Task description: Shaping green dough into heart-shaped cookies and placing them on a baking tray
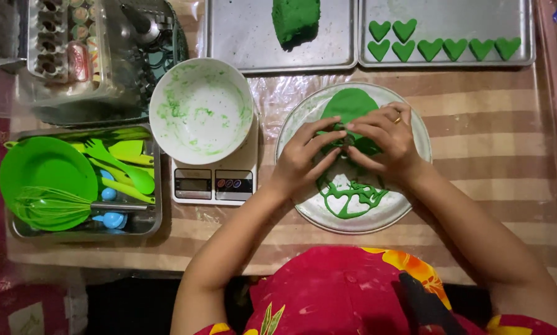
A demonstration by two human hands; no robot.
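Two hands at work on green dough over a round plate

Both hands are seen from above, brought together at the middle of a round white plate (415, 133) set on a striped surface (489, 161). The left hand (303, 158) and the right hand (384, 139) meet fingertip to fingertip; the fingers of each are curled and pinched on a small piece at the lower edge of a flattened sheet of green dough (351, 102). What exactly is gripped between the fingertips is hidden by the fingers themselves. A ring is worn on the right hand.

The dough sheet lies on the far half of the plate. On the near half, a thin web of dough trimmings (351, 197) is left, with heart-shaped holes in it.

Beyond the plate, two metal trays are placed side by side. The right tray (452, 12) carries eight green dough hearts (455, 48) in a loose row. The left tray (241, 37) holds a lump of green dough (295, 18).

Just left of the plate, a white bowl (201, 110) smeared with green stands on a small kitchen scale (213, 183). Further left, a metal pan (151, 217) holds a green plate (42, 170), a whisk (55, 208) and green spatulas (126, 170)
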